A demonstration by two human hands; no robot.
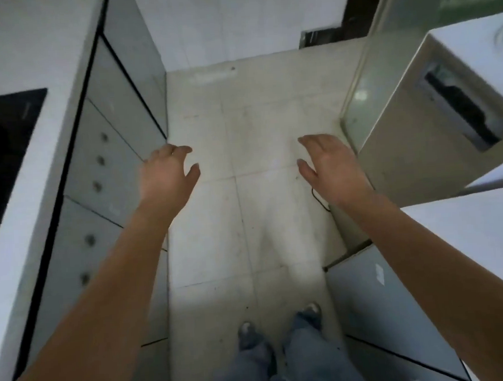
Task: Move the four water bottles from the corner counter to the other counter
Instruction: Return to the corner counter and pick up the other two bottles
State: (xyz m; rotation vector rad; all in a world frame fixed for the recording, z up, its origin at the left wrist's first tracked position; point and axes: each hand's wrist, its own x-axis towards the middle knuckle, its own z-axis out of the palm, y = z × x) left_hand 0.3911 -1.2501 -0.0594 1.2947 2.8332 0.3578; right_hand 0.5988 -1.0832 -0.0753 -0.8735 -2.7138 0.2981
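No water bottle is in view. My left hand (166,173) and my right hand (329,166) are both stretched out in front of me above the tiled floor (249,125), palms facing each other, fingers spread and curled a little. Neither hand holds anything. The white counter (34,121) runs along my left, with its edge close to my left forearm. Another white counter (476,223) lies at my right, under my right forearm.
A black cooktop (3,152) is set into the left counter, above grey cabinet doors (101,170). A white appliance (434,114) stands at the right, a fridge (410,9) behind it. My feet (279,324) stand in the narrow aisle; a black cable (318,201) lies on the floor.
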